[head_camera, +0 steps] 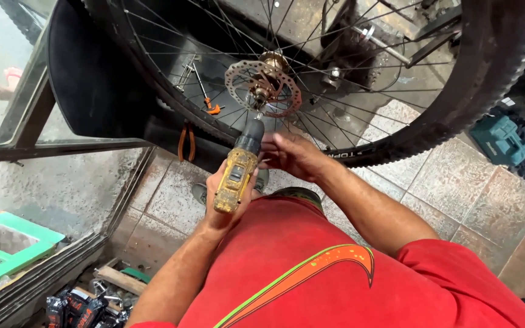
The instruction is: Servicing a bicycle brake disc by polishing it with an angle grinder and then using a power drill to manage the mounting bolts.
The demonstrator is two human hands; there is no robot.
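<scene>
"What was the person doing?"

"The left hand (229, 200) was wrapped tight around a yellow drill (237, 176). Its tip pointed up at the disc (264, 82) in the middle of the wheel (396, 140)."

"And the other hand?"

"The right hand (293, 157) touched the drill's front, fingers (274, 146) half curled. I think the bit was getting set. Next, it needed lining up straight."

One spoked bicycle wheel with a knobby black tyre (487, 79) stands here, carrying one perforated silver brake disc (264, 88). One worn yellow cordless drill (238, 173) is present, with two bare hands: one left hand (223, 200) and one right hand (293, 157). One pair of orange-handled pliers (186, 143) lies on the floor, near one teal plastic tool case (501, 140) and one green wooden tray (13, 252).
</scene>
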